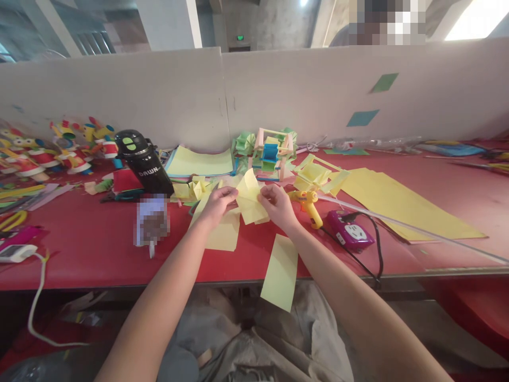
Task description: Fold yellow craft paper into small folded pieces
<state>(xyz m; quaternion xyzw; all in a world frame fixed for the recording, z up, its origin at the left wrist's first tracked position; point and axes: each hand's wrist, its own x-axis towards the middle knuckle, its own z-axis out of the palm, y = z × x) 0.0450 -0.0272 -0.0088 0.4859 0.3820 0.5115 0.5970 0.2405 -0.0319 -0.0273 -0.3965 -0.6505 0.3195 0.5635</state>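
A creased yellow sheet of paper [250, 201] is held up between my two hands over the red table. My left hand [220, 206] pinches its left edge, and the right edge is between the fingertips of my right hand [276, 204]. Under my left wrist lies a flat pale yellow sheet [222, 233]. Another yellow sheet [280, 270] sticks out past the table's front edge, below my right wrist. Just right of my right hand rests a yellow glue gun [308, 204]. Behind the hands stands a small wooden frame [274, 154] with blue and green folded paper inside.
A black flask [143, 164] stands at left, near a stack of coloured paper [201, 161]. At right are a purple power socket [352, 231] with a black cord and large yellow sheets [405, 207]. Several colourful paper figures [71, 148] crowd the far left. A white partition [159, 90] runs behind.
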